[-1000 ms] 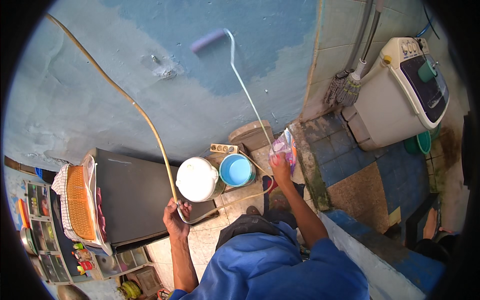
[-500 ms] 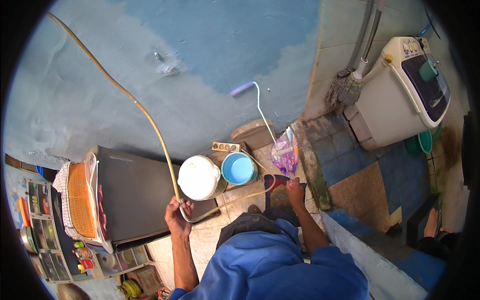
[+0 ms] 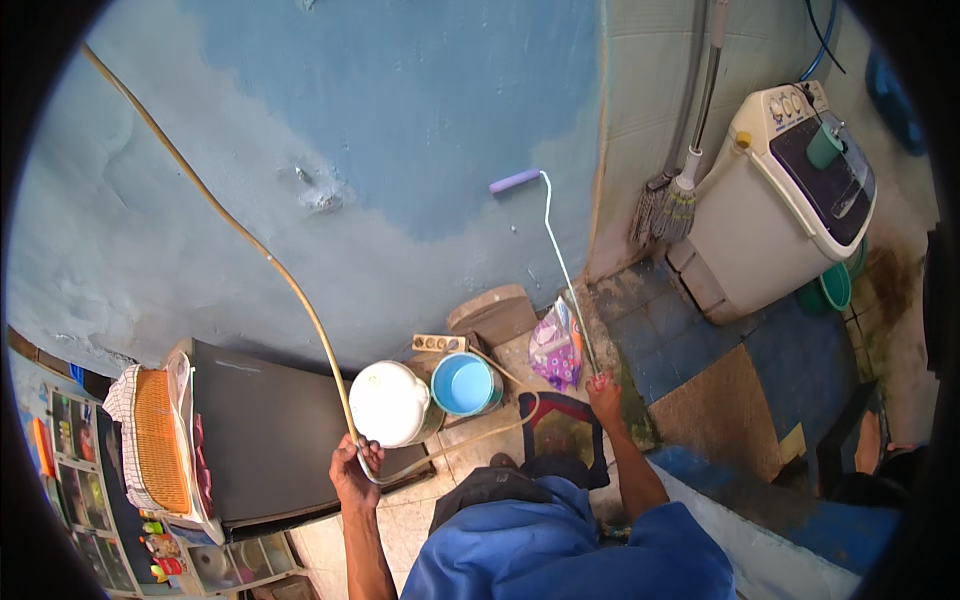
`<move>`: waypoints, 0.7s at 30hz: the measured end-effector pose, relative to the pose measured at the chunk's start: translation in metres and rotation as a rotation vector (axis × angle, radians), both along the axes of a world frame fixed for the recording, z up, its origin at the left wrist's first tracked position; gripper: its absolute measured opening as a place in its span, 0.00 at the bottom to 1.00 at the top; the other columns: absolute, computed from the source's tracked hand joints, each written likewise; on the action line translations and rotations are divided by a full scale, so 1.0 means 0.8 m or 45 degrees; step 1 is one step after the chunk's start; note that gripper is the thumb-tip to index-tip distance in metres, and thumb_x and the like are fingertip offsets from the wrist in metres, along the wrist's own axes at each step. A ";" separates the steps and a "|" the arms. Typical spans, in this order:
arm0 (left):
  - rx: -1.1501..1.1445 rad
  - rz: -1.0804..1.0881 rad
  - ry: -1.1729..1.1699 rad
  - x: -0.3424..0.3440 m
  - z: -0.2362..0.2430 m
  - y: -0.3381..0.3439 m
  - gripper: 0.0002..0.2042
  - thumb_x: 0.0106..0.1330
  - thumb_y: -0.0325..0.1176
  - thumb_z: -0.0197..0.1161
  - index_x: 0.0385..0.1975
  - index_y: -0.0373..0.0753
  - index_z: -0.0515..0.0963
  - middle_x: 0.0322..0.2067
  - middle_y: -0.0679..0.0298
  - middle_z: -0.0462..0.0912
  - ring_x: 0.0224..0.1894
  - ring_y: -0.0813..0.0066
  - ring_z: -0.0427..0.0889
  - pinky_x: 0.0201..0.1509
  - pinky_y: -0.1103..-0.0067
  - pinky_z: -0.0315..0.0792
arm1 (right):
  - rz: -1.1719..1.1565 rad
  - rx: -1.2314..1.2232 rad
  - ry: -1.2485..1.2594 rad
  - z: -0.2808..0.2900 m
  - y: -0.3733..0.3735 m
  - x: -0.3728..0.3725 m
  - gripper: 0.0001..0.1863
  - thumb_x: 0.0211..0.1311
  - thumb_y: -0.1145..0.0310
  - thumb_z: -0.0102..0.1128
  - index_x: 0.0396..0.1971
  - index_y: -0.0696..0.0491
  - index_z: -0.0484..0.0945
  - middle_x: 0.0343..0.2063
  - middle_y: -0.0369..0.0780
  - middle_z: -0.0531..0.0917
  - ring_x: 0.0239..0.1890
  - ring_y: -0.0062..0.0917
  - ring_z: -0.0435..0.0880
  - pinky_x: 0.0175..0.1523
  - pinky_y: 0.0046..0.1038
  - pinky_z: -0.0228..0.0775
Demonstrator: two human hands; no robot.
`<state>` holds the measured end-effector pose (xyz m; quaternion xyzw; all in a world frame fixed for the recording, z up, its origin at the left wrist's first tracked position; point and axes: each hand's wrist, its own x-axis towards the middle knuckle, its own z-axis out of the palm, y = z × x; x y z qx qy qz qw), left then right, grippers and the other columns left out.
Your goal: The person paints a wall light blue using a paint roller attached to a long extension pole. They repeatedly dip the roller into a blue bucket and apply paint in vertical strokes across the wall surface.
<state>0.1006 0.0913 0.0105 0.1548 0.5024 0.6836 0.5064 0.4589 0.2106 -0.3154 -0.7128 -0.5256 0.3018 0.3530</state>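
Observation:
My left hand (image 3: pixel 356 473) is closed around a long tan cable (image 3: pixel 262 250), which slants up to the far left and bends back below the hand toward the buckets. My right hand (image 3: pixel 604 396) grips the lower end of a paint roller (image 3: pixel 556 238) with a thin white rod. Its purple roller sleeve (image 3: pixel 516 181) is over the blue wall (image 3: pixel 430 90), where a darker blue patch borders paler paint; I cannot tell whether it touches. A bucket with light-blue paint (image 3: pixel 467 384) and a white-lidded bucket (image 3: pixel 388 403) stand between my hands.
A power strip (image 3: pixel 438 343) lies behind the buckets, beside a purple plastic bag (image 3: pixel 556 345). A dark-topped table (image 3: pixel 290 430) with an orange basket (image 3: pixel 160 440) stands left. Mops (image 3: pixel 672 205) and a washing machine (image 3: pixel 770 200) are right. A low wall (image 3: pixel 760 520) runs near my right side.
The paint roller has swung right relative to the wall, and my right hand has shifted slightly right. My left hand still holds the cable. The whole view has shifted a little.

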 end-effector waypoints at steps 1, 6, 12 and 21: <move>0.000 0.008 0.007 0.001 0.000 -0.001 0.08 0.53 0.37 0.55 0.22 0.40 0.68 0.20 0.67 0.70 0.29 0.74 0.73 0.36 0.79 0.72 | 0.003 0.050 0.004 0.008 0.014 0.001 0.15 0.51 0.65 0.59 0.32 0.59 0.67 0.22 0.50 0.78 0.29 0.44 0.79 0.33 0.39 0.70; 0.016 0.035 0.014 0.010 0.004 0.003 0.07 0.53 0.36 0.55 0.22 0.40 0.68 0.20 0.67 0.70 0.28 0.73 0.73 0.34 0.79 0.72 | -0.033 0.281 0.105 0.105 0.097 0.001 0.13 0.52 0.66 0.59 0.29 0.58 0.66 0.21 0.48 0.77 0.26 0.42 0.79 0.30 0.38 0.69; 0.039 -0.019 -0.025 0.011 -0.006 0.011 0.08 0.53 0.36 0.55 0.22 0.39 0.68 0.19 0.66 0.70 0.29 0.72 0.73 0.35 0.77 0.72 | 0.004 0.237 0.010 0.167 0.140 0.011 0.13 0.53 0.65 0.58 0.30 0.58 0.67 0.21 0.47 0.77 0.26 0.41 0.80 0.30 0.36 0.69; 0.072 -0.025 -0.115 0.024 -0.011 0.020 0.07 0.52 0.35 0.55 0.23 0.38 0.69 0.19 0.66 0.70 0.29 0.71 0.73 0.35 0.77 0.71 | 0.018 0.320 0.110 0.212 0.129 0.005 0.16 0.52 0.62 0.60 0.31 0.58 0.67 0.23 0.51 0.78 0.29 0.46 0.79 0.32 0.39 0.70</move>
